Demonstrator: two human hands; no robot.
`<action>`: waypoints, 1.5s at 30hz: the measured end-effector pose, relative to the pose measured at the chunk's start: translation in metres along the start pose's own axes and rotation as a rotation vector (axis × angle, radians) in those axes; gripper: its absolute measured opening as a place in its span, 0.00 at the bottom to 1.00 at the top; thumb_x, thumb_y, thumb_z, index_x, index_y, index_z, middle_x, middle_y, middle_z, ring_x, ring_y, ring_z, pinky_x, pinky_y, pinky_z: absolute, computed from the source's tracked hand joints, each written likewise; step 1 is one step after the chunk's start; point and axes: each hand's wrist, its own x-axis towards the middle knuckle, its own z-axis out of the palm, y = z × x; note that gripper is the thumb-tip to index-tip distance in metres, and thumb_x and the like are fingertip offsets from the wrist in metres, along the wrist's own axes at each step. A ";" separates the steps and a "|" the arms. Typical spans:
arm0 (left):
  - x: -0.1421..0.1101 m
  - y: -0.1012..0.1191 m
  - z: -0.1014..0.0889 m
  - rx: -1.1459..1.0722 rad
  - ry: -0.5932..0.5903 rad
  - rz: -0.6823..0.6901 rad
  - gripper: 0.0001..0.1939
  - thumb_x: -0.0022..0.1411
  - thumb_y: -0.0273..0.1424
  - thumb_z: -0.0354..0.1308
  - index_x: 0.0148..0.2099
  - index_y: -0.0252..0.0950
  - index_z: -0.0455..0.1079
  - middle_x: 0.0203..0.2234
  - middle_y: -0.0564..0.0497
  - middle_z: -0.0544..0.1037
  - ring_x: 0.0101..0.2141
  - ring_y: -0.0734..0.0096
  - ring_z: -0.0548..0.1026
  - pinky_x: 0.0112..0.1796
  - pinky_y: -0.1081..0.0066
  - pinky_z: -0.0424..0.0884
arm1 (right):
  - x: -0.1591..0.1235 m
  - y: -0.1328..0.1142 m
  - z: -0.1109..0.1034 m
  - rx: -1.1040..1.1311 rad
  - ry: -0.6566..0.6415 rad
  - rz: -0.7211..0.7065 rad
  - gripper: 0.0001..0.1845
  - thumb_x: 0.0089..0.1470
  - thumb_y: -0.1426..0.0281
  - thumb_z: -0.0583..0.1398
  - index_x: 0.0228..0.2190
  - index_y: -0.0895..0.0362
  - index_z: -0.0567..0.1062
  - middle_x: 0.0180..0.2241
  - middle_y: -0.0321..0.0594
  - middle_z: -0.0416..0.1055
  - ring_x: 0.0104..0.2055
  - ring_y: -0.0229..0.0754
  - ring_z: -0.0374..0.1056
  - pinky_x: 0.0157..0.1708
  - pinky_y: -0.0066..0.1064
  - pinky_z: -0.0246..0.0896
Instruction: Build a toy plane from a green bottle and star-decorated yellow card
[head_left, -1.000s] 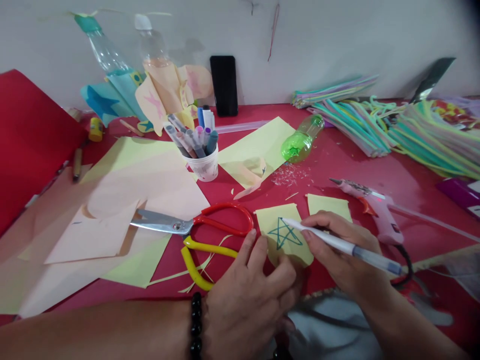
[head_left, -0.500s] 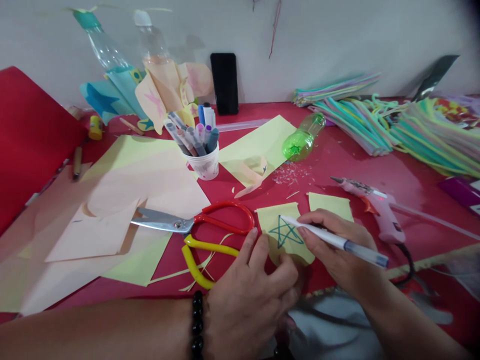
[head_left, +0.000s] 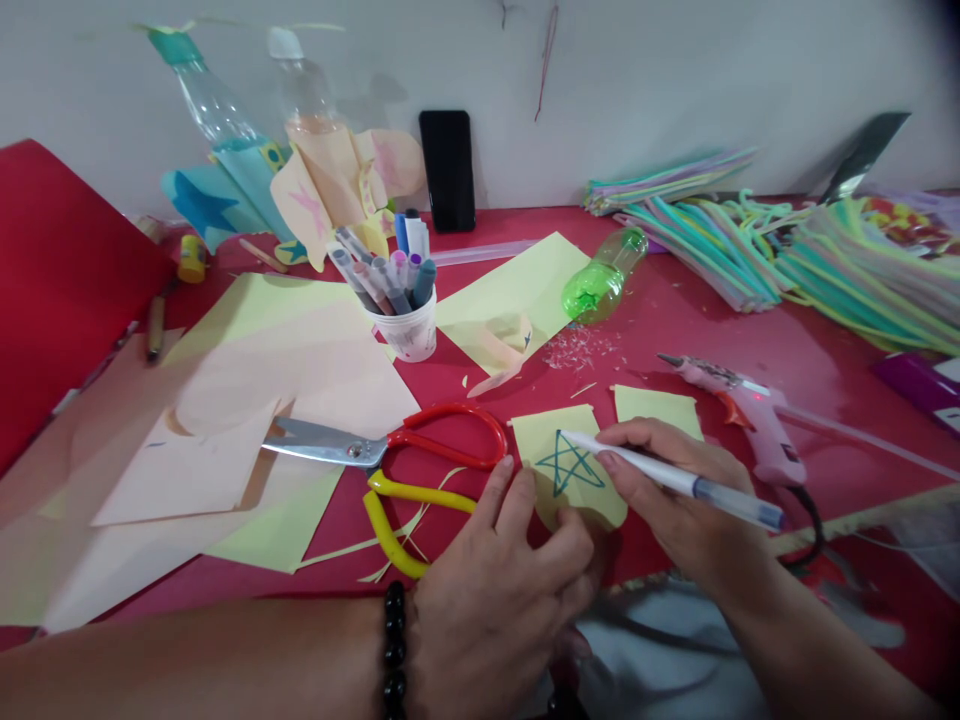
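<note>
My right hand (head_left: 679, 490) is closed around a white marker (head_left: 660, 472) with its tip down. The tip touches the top point of a dark green star outline on a small yellow paper piece (head_left: 540, 428). My left hand (head_left: 510, 590) rests palm down, fingers spread, with fingertips on the lower left of that piece, pressing it flat; its thumb is mostly hidden. Beside those fingers lie large scissors (head_left: 367, 452) with one red and one yellow handle, blades slightly apart. A second yellow piece (head_left: 660, 408) is partly covered by my right hand.
A cup of markers (head_left: 409, 335) stands mid-table near a cut green bottle (head_left: 604, 280). At right lie a pink glue gun (head_left: 750, 400) and pipe cleaners (head_left: 705, 250). Paper sheets (head_left: 300, 320) cover the left. Decorated bottles (head_left: 217, 105) and a phone (head_left: 448, 170) stand at the back.
The rear end of the marker has tilted slightly to the right, with its tip still at the star's top point. My left hand has stayed in place on the paper.
</note>
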 end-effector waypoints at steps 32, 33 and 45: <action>0.001 -0.001 -0.001 0.012 -0.005 0.010 0.25 0.68 0.48 0.45 0.57 0.40 0.66 0.52 0.48 0.63 0.56 0.39 0.60 0.56 0.39 0.51 | -0.002 -0.001 -0.001 0.023 -0.035 -0.011 0.02 0.54 0.73 0.60 0.31 0.54 0.74 0.27 0.33 0.73 0.27 0.35 0.69 0.27 0.26 0.62; 0.001 -0.001 0.000 0.011 0.000 0.011 0.24 0.68 0.48 0.45 0.57 0.40 0.66 0.52 0.48 0.63 0.56 0.39 0.60 0.56 0.39 0.51 | -0.002 0.000 -0.001 0.034 -0.045 -0.013 0.02 0.54 0.73 0.60 0.30 0.54 0.74 0.27 0.33 0.73 0.27 0.35 0.69 0.27 0.26 0.62; 0.000 0.000 0.001 0.004 0.008 0.008 0.23 0.69 0.46 0.45 0.58 0.40 0.65 0.52 0.49 0.63 0.55 0.40 0.60 0.57 0.39 0.52 | -0.003 -0.002 -0.004 0.077 -0.070 -0.042 0.03 0.54 0.74 0.60 0.30 0.54 0.73 0.26 0.32 0.73 0.26 0.33 0.68 0.27 0.24 0.61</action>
